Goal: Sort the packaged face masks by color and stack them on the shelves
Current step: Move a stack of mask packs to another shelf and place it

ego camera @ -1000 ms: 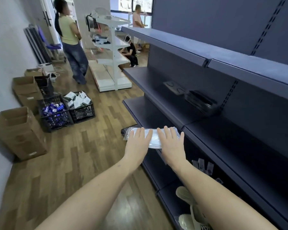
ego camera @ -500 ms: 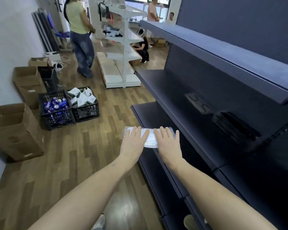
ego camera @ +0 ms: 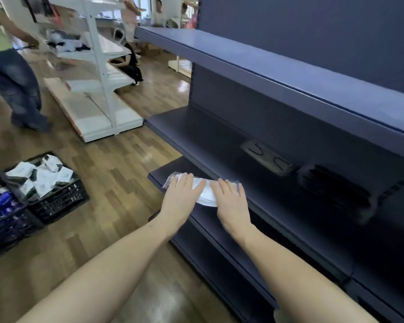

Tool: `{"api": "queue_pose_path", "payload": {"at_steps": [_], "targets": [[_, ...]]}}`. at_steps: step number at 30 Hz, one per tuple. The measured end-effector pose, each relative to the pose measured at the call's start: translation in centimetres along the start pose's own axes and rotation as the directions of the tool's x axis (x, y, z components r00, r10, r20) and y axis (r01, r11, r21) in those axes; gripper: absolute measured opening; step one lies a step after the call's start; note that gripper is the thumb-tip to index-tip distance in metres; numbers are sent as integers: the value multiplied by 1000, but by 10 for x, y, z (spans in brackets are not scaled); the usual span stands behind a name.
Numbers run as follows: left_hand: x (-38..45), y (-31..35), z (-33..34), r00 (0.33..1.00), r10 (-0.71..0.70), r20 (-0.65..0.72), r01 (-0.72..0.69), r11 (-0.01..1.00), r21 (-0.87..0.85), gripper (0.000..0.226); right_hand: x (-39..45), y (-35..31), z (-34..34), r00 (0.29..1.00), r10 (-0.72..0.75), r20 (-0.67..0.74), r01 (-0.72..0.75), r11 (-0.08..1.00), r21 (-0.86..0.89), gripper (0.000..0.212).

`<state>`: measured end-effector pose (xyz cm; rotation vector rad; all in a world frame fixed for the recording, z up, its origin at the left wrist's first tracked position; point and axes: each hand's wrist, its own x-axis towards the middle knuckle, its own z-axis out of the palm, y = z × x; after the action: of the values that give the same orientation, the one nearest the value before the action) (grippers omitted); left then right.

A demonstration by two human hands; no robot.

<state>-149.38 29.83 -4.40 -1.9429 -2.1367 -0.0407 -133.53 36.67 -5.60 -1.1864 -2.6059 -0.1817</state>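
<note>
Both hands are flat on the white packaged mask (ego camera: pixel 204 194), left hand (ego camera: pixel 181 199) and right hand (ego camera: pixel 231 200) side by side, fingers straight, pressing it onto the dark shelf (ego camera: pixel 266 206) near its left end. One shelf up lies a grey mask pack (ego camera: pixel 266 157) and, beside it, a black stack (ego camera: pixel 336 190). Down on the wood floor (ego camera: pixel 117 183) sits a black crate (ego camera: pixel 54 194) full of white packets, touching a crate of blue cans (ego camera: pixel 2 217).

Two black crates (ego camera: pixel 56 201) on wood floor (ego camera: pixel 117 183) (white rack (ego camera: pixel 96 73) behind)
</note>
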Motion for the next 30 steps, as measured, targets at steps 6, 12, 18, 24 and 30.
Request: {"api": "queue_pose_path", "payload": {"at_steps": [6, 12, 18, 24, 30], "targets": [[102, -27, 18, 989, 109, -103, -112, 993, -24, 62, 84, 33, 16, 994, 102, 38, -98, 991, -89, 65], [179, -67, 38, 989, 73, -132, -81, 995, -57, 53, 171, 43, 40, 981, 127, 147, -115, 990, -86, 68], [251, -105, 63, 992, 79, -102, -93, 984, -150, 33, 233, 47, 65, 931, 311, 191, -322, 946, 29, 45], [322, -130, 91, 983, 125, 130, -90, 964, -251, 62, 281, 57, 88, 813, 547, 198, -560, 828, 12, 45], [385, -143, 120, 916, 395, 64, -305, 792, -529, 77, 306, 67, 106, 675, 735, 56, -731, 678, -79, 52]]}}
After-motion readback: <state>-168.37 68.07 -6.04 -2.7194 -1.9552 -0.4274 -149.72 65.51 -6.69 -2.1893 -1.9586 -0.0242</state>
